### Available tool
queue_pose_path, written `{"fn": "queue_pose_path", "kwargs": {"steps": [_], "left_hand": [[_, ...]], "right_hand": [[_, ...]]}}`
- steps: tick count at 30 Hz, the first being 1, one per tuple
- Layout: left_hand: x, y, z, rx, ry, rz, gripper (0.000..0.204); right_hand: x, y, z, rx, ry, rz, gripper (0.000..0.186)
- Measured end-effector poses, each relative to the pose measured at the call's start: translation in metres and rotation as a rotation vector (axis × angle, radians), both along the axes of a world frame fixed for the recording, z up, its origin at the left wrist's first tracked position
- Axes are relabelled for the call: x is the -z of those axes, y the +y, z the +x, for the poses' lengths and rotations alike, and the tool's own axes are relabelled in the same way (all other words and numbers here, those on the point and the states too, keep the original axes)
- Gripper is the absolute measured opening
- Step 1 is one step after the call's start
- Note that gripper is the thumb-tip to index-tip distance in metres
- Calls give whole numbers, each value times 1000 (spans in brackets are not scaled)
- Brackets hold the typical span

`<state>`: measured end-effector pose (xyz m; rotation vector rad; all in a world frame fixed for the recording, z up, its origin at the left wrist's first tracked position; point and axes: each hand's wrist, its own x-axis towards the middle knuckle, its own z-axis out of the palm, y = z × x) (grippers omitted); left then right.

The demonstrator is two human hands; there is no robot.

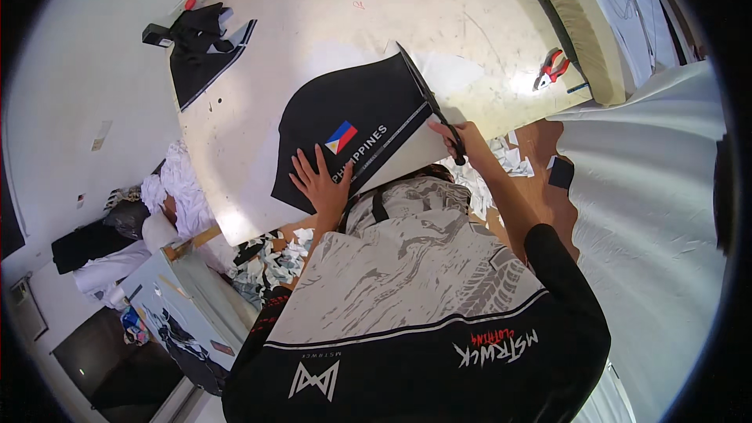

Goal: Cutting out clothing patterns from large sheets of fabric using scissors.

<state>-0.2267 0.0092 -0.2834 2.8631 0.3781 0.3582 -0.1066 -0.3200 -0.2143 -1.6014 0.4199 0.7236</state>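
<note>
Black fabric panel (352, 121) under left hand (319, 180), right hand (458, 137) gripping scissors (439, 113), red pliers (551, 69) nearby

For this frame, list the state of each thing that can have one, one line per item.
Black fabric panel: flat on the table, partly cut along its right edge.
Scissors: in the right hand, blades at the panel's edge.
Left hand: open, pressing the panel.
Red-handled pliers: lying unused on the table.
</note>
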Motion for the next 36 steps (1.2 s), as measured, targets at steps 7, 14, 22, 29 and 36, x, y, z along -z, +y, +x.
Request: {"fn": "queue_pose_path", "kwargs": {"steps": [7, 14, 22, 29, 36], "left_hand": [[-1, 92, 29, 269, 81, -17, 93], [-12, 181, 126, 359, 29, 93, 93], [19, 94, 104, 139, -54, -27, 89], [30, 134, 119, 217, -113, 40, 89], [31, 137, 93, 33, -152, 43, 77]], "right_hand": [[14, -15, -65, 213, 40, -47, 55], [3, -44, -142, 184, 83, -213, 54], [-22, -98, -159, -70, 236, -74, 48], [1, -120, -123, -329, 321, -181, 49], [3, -107, -79, -497, 210, -133, 44]]}}
